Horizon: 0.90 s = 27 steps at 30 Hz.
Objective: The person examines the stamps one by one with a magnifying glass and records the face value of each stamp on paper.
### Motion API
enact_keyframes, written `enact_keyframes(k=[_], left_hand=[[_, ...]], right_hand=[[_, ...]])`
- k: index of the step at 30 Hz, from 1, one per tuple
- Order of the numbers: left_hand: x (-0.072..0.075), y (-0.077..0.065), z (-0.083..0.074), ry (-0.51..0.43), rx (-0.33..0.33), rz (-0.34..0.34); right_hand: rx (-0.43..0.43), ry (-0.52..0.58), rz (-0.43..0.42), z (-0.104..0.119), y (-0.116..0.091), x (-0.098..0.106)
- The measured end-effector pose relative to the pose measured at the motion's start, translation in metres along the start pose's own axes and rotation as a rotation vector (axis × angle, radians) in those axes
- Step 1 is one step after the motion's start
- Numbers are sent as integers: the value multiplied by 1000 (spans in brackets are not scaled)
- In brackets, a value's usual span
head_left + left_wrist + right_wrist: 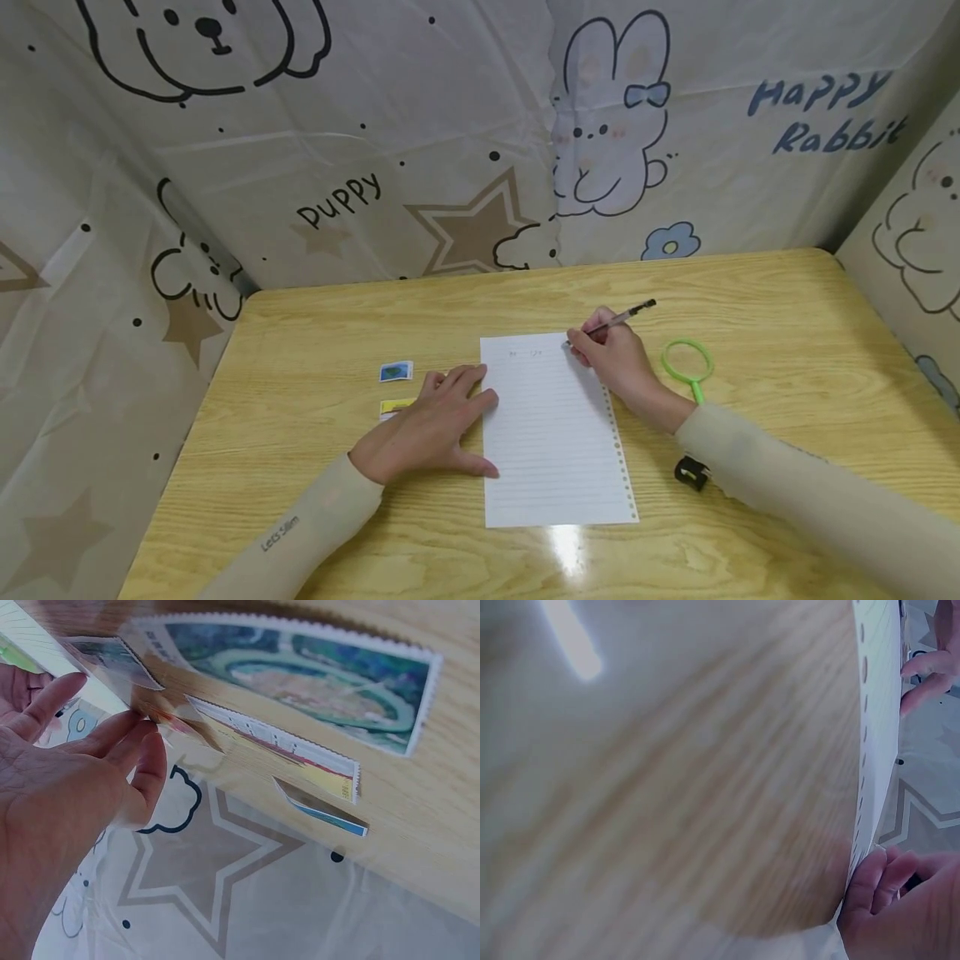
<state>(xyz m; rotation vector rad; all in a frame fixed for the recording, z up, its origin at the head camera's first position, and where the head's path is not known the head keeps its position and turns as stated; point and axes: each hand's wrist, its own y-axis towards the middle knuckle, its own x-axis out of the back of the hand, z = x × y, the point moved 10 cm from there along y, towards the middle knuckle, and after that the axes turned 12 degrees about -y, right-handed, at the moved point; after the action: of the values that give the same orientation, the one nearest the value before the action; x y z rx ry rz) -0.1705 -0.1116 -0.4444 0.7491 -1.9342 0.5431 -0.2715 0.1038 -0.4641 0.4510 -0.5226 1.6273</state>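
In the head view, clamps a pen point(636, 309) in the right hand point(624, 364), at the top right of lined paper point(551, 442) on the worktop point(795, 358); rests the left hand point(435, 423), grip apart, along its left edge. In the left wrist view, reaches past stamps point(300, 694). In the right wrist view, curls fingers point(866, 883) by the punched edge.
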Motion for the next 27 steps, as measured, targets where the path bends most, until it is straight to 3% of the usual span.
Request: enact_keyframes(k=[17, 27], left_hand=[[0, 0, 1, -13, 5, 2], [-1, -1, 2, -8, 13, 7]], right_hand=[[-40, -53, -5, -4, 0, 1], [-44, 4, -7, -5, 2, 4]])
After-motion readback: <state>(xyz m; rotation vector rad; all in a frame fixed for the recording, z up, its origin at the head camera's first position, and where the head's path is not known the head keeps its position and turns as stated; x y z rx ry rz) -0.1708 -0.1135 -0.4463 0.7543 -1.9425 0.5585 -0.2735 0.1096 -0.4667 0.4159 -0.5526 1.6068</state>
